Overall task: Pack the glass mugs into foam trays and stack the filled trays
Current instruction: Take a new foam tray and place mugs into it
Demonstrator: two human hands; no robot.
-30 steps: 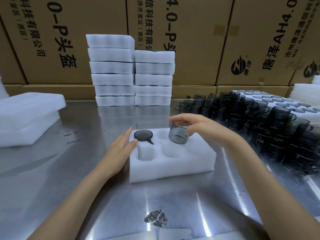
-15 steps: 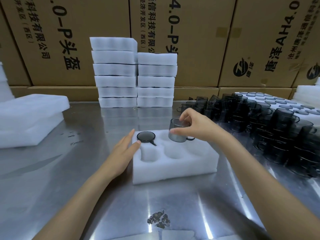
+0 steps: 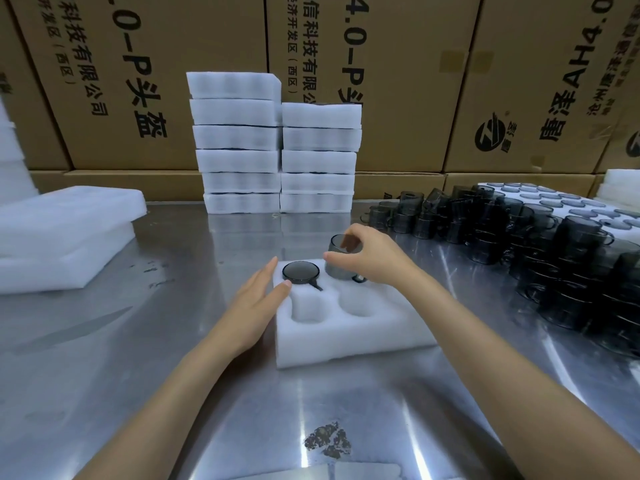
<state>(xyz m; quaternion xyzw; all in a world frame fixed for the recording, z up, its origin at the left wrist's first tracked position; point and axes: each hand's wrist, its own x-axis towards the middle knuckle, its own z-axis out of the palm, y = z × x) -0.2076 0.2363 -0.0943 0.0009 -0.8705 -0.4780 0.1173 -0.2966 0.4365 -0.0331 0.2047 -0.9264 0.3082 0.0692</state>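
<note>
Your right hand point(image 3: 372, 259) is gripping a smoky glass mug point(image 3: 341, 259) by its rim, thumb on the near side and fingers curled over the far side. The mug is standing upright, its base sitting in the far middle pocket of the foam tray point(image 3: 349, 332) while most of its body is still showing above the foam. Its handle is pointing toward you, partly hidden under your palm.

Your left hand point(image 3: 258, 303) is lying flat with straight fingers against the tray's left edge, holding nothing. The fingertips are touching the foam just beside a seated mug point(image 3: 300, 271) in the far left pocket, sunk down to its rim. Two near pockets of the tray are showing bare foam; the right side of the tray is hidden behind your right forearm.

The tray is resting on a steel table point(image 3: 173, 358). Loose mugs point(image 3: 519, 237) are crowding the table to your right, several stacked one on another. Two stacks of trays point(image 3: 277, 150) are standing at the back against cardboard boxes point(image 3: 398, 81). Foam sheets point(image 3: 62, 230) are lying at the far left. A dark scuff mark point(image 3: 327, 439) is showing on the table near you.
</note>
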